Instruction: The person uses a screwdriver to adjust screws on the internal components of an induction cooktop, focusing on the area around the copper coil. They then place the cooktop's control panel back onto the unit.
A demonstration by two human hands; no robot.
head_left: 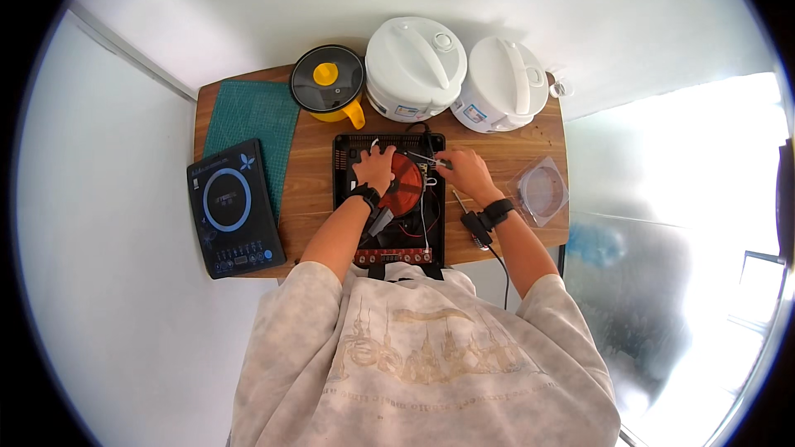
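An opened induction cooker base [439,240] lies in front of me, its red coil [406,186], wires and inner parts exposed. Over the coil's upper left edge rests my left hand [375,170], fingers spread. A small white piece sticks up by its fingertips; I cannot make out what it is. My right hand [465,172] is closed around the dark handle of a thin tool, which looks like a screwdriver [426,158]. The tool's metal shaft points left across the casing's upper part, above the coil. A red button circuit board [393,257] sits along the casing's near edge.
A black cooktop panel [236,209] overlaps a green cutting mat [252,116] at left. Behind stand a yellow pot with a dark lid [327,83] and two white rice cookers [416,66] [507,87]. A clear plastic tray [541,190] and a thin metal rod [460,202] lie at right.
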